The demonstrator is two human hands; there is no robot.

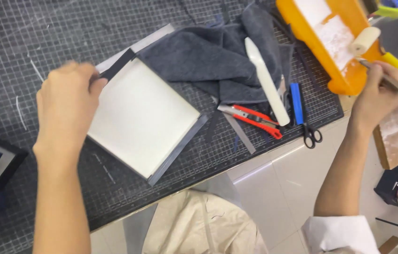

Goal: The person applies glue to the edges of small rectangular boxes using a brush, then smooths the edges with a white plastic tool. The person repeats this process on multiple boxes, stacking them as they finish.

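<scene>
The left hand (67, 106) lay curled on the corner of a flat white rectangular board (142, 117) edged in grey, fingers pressing its dark top edge. The right hand (377, 94) pinched a thin brush handle (396, 84) beside the orange paint tray (335, 42).

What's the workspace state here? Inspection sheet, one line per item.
Surface: dark gridded cutting mat, scuffed, on a pale floor.
Job's things: white board with grey edging flat on the mat; thin brush over the orange tray.
Clutter: grey cloth, white folder tool, red cutter, black scissors, orange tray with foam roller.
Hands: left hand pressing the board's corner; right hand gripping the brush.
Cables: nothing seen.
Surroundings: beige cloth below the mat's edge.
</scene>
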